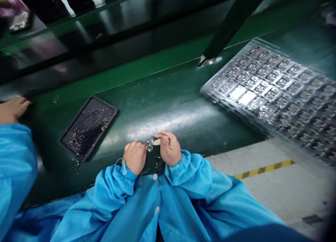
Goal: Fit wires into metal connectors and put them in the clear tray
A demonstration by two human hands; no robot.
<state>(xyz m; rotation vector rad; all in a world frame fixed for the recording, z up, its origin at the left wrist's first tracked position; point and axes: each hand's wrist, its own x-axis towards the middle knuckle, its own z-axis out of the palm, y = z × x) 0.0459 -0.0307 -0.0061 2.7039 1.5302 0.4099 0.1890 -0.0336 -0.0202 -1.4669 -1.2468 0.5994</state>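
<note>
Close in front of my body, my left hand (135,157) is closed, its fingertips on the left edge of a small circuit board (150,146) with silvery parts. On the board's other side my right hand (170,148) is curled, thumb and index finger pinched together. From it a pale yellow tapered piece (156,142) points at the board; whether it is a tool or a covered fingertip is hard to tell. To the left lies a dark tray (90,101) of thin black cables (90,125) with gold-coloured ends, some hanging over its near edge.
Stacked clear trays (210,91) of small boards fill the right side, reaching past the green table (162,88) edge. A dark post (223,28) stands behind. At far left is a co-worker's hand (13,109). A yellow-black strip (265,169) marks the floor.
</note>
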